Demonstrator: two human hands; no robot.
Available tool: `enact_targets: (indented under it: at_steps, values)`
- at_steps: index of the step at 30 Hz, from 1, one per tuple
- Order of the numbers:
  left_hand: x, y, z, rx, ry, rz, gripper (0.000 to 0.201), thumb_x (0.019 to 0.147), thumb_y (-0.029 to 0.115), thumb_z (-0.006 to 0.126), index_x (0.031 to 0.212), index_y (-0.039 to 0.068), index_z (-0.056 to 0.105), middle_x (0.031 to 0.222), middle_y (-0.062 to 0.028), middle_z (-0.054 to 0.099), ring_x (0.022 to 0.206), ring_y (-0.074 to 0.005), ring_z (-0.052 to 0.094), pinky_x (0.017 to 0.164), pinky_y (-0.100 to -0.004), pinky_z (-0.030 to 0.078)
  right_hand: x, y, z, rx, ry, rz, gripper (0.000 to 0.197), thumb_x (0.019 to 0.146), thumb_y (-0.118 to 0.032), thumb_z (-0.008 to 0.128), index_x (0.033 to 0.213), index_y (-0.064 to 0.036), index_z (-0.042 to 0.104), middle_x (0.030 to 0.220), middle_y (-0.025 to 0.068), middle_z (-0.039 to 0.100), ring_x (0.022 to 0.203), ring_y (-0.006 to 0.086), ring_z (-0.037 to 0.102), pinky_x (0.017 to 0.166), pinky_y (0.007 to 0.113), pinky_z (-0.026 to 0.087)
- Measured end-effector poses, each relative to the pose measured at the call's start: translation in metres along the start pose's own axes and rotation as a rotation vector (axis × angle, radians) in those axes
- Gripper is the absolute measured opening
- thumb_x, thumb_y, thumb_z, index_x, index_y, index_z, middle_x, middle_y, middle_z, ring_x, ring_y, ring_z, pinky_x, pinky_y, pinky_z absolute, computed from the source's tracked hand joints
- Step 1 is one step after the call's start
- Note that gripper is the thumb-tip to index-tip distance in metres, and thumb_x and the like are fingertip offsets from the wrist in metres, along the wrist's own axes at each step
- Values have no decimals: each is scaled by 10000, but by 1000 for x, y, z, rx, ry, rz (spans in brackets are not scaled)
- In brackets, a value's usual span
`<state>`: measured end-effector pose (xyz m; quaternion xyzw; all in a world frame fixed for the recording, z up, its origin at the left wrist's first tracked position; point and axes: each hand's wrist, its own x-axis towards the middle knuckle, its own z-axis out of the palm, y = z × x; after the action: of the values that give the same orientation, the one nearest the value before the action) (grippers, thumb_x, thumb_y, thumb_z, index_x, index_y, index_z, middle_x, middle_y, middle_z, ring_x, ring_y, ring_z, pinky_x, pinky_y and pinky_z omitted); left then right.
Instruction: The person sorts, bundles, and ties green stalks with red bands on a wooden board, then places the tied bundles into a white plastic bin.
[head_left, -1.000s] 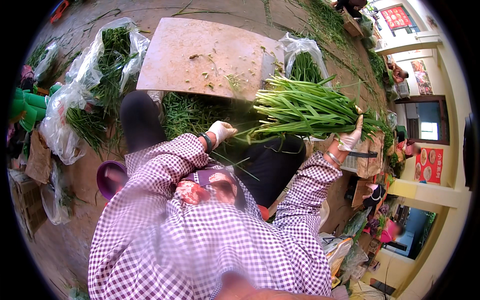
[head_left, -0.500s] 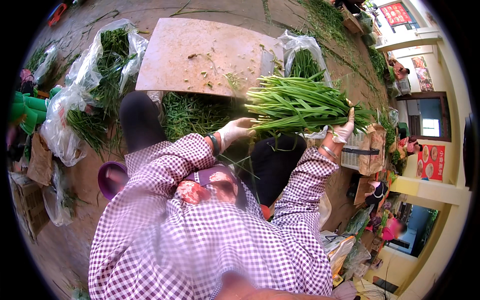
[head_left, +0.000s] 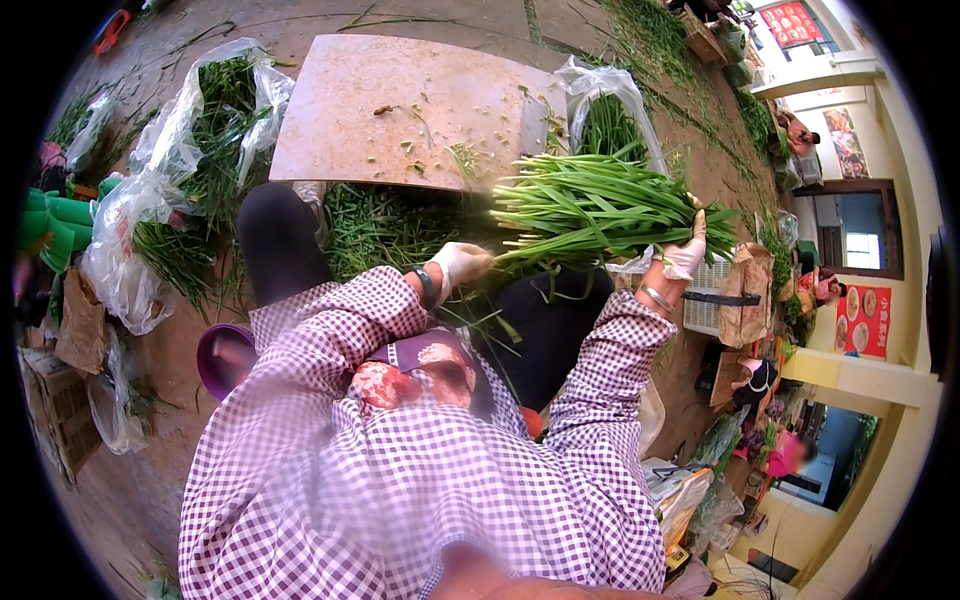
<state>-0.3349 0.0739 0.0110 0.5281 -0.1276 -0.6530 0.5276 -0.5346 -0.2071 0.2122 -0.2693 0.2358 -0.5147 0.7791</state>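
Note:
A thick bundle of garlic chives (head_left: 590, 205) lies sideways above my right knee, its pale cut ends to the left and green leaves to the right. My right hand (head_left: 686, 258), in a pale glove, is wrapped round the leafy part from below. By the lower pale ends is my left hand (head_left: 463, 262), also gloved, its fingers pressed together; whatever is between them is too small to make out. Just beyond stands a low board (head_left: 400, 110) scattered with trimmings. Loose green leaves (head_left: 385, 235) are heaped under its near edge.
Clear plastic bags of greens stand at the left (head_left: 150, 215) and behind the bundle (head_left: 610, 115). A purple bowl (head_left: 222, 360) sits on the floor by my left arm. At right are a white crate (head_left: 703, 312) and a brown paper bag (head_left: 747, 300). Other people sit farther right.
My left hand has drawn left, slightly away from the chives' pale ends, and its fingers have closed. My right hand still holds the bundle in nearly the same place.

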Motion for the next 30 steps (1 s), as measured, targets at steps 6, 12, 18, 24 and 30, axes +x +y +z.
enact_targets:
  at_steps: [6, 12, 18, 24, 30]
  values:
    - [2, -10, -9, -113, -286, -87, 346, 938, 260, 654, 1233, 79, 641, 978, 30, 658, 732, -45, 546, 631, -194, 431, -4, -1, 5, -83, 33, -70, 227, 962, -244, 581, 1057, -68, 687, 1083, 91, 707, 1015, 281, 649, 930, 510, 523]
    - [0, 2, 40, -443, -394, 180, 400, 948, 345, 636, 1239, 74, 591, 1063, -1, 633, 892, -79, 568, 798, -244, 483, -1, 13, -3, 36, 5, 8, 244, 969, -229, 570, 1056, -38, 694, 1088, 95, 711, 1022, 259, 652, 959, 470, 515]
    - [5, 3, 26, -88, -431, 370, 245, 976, 224, 590, 1128, 34, 626, 971, -31, 666, 834, -107, 610, 768, -271, 505, -13, 14, 4, 63, -95, 33, 225, 967, -207, 577, 1055, -34, 689, 1096, 102, 708, 1023, 249, 651, 975, 453, 506]
    - [2, -12, -12, -217, -299, 201, 330, 930, 381, 655, 1036, 69, 660, 930, -7, 671, 811, -100, 596, 749, -245, 476, -23, -4, 11, 122, -147, -15, 210, 968, -191, 582, 1076, -35, 673, 1097, 93, 696, 1036, 233, 639, 1001, 430, 487]
    - [35, -33, -47, -231, 6, 14, 271, 944, 387, 625, 1088, 159, 657, 966, 28, 666, 809, -86, 525, 750, -279, 421, -44, -2, 43, 120, -222, -19, 202, 989, -178, 553, 1086, -38, 662, 1093, 78, 676, 1060, 210, 611, 1024, 396, 461]
